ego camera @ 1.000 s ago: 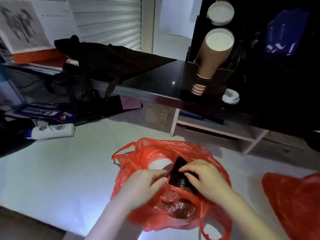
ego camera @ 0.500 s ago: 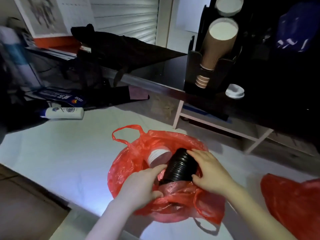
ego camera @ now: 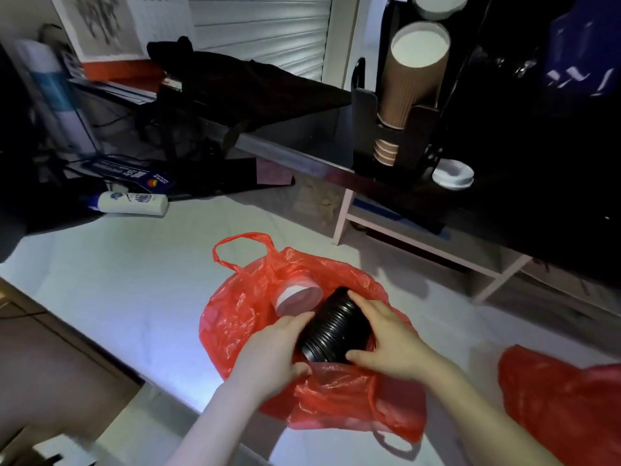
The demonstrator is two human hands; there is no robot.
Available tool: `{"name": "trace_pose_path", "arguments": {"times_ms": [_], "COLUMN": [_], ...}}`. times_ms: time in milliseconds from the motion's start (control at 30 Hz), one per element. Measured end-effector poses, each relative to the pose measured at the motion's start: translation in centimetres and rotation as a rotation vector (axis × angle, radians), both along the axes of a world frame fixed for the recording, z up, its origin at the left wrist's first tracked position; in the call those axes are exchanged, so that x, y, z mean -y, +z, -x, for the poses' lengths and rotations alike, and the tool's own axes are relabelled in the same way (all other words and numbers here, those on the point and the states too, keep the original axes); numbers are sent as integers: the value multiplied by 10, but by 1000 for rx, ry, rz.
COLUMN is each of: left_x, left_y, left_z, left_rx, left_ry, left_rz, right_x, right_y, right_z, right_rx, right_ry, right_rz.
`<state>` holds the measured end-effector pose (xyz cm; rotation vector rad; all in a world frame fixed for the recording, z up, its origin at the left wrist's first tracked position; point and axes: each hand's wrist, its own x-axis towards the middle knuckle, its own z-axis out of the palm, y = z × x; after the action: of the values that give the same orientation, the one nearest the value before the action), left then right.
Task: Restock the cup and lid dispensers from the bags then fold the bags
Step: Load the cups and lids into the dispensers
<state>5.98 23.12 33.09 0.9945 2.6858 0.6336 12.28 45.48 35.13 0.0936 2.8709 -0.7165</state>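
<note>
Red crinkled plastic carrier bag (ego camera: 242, 317) lies with its mouth open near the front edge of the white tabletop (ego camera: 134, 280). Inside it a stack of black ribbed plastic lids (ego camera: 336, 327) lies on its side. Just beside it, towards the back, is a stack of white lids (ego camera: 297, 299), tinted pink through the plastic.

The right hand (ego camera: 393, 341) curls over the black stack, with its fingers across the top and its thumb at the near end. The left hand (ego camera: 268, 358) has nearly straight fingers laid against the stack's left side, and its thumb presses the bag's near rim down.

A second red plastic bag (ego camera: 564, 408) sits at the tabletop's front right corner. Well apart, on the dark counter beyond, the black upright dispenser (ego camera: 366, 129) holds brown ribbed paper cups (ego camera: 415, 82).

The step in hand looks like drawing the black lids out of the bag. To do it well, the left hand probably needs to keep the rim pinned flat so the thin plastic does not ride up. The right hand should squeeze both ends of the stack together. Nested lids are likely to fan apart and spill if they are lifted by the middle.
</note>
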Motion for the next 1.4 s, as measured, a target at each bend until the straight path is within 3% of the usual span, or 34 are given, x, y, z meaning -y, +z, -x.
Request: {"name": "trace_pose_path", "arguments": {"times_ms": [167, 300, 433, 600, 700, 833, 1033, 1133, 1400], "left_x": [1, 1, 1, 0, -2, -7, -18, -27, -43], "left_y": [-2, 0, 0, 3, 13, 35, 50, 53, 57], "left_z": [-7, -10, -12, -13, -14, -9, -9, -8, -2], "left_rx": [35, 42, 181, 389, 468, 378, 108, 98, 117], "left_ry": [137, 261, 273, 331, 379, 321, 158, 192, 209], "left_rz": [-29, -65, -93, -273, -528, -721, -716, -742, -822], "right_x": [-4, -4, 2, 4, 0, -4, -3, 2, 15], "right_y": [3, -2, -8, -9, -3, 11, 26, 36, 70], "right_z": [1, 3, 1, 0, 1, 5, 12, 15, 11], "right_rx": [-33, -52, -68, -127, -191, -299, -344, -396, -587], "right_ry": [-89, -234, -346, -430, -496, -592, -632, -664, -656], "right_rz": [155, 149, 259, 338, 442, 587, 770, 843, 607]}}
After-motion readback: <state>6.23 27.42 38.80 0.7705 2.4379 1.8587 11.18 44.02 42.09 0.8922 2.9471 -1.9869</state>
